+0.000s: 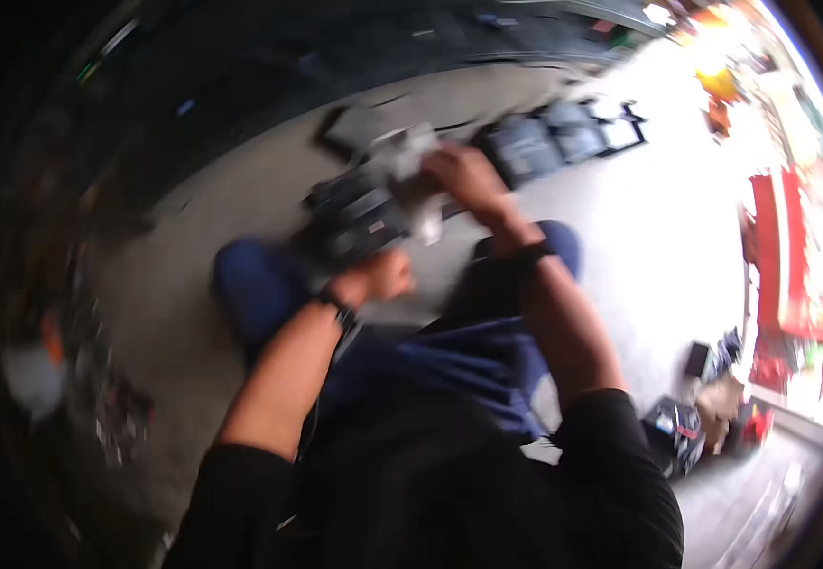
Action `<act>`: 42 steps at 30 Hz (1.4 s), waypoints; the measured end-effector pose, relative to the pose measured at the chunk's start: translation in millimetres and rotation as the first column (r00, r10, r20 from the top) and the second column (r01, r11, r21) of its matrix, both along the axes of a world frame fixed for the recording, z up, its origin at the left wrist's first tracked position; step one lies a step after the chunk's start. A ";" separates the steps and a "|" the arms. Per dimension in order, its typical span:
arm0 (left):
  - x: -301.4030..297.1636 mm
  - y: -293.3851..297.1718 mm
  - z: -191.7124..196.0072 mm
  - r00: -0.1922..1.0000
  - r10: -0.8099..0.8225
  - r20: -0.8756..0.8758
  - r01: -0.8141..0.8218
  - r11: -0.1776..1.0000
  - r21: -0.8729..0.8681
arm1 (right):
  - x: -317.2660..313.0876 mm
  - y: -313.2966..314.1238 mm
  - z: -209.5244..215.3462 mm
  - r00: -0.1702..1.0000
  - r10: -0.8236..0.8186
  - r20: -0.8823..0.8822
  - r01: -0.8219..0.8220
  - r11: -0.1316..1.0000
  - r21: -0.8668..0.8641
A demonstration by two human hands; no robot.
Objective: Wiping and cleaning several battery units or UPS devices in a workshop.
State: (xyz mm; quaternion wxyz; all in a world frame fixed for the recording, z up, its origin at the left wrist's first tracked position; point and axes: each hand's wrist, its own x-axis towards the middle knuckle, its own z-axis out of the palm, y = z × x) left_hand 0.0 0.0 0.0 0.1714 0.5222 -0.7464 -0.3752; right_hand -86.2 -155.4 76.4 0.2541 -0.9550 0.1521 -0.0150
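Note:
My left hand (381,277) is closed at the near edge of a dark boxy device (354,213) with grey and pale patches, held up between my knees. My right hand (466,178) reaches to the far side of it, with its fingers curled at a crumpled whitish piece (402,150), which looks like cloth or thin plastic. Another whitish bit (427,226) hangs below that hand. Motion blur hides fine detail of the fingers and of the device.
On the floor beyond, a row of dark boxy units (523,147) runs to the right. A flat grey panel (356,128) lies behind the device. Red crates or boxes (779,256) stand at the bright right side. Bags and cartons (705,417) sit at lower right.

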 end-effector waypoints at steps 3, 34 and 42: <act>-75.4 -1.7 29.7 0.800 0.405 -0.442 -0.149 0.848 0.508 | -81.4 -21.9 30.8 0.964 -0.244 0.107 0.195 0.920 0.340; 260.7 101.3 65.5 0.048 0.881 -0.471 -0.986 0.117 0.120 | -61.0 159.5 -132.0 0.690 0.359 -0.628 0.016 0.861 0.509; 229.3 369.8 -67.6 -0.031 0.947 -0.318 -0.915 0.102 0.391 | -17.3 208.7 -182.4 0.730 0.405 -0.550 -0.060 0.840 0.539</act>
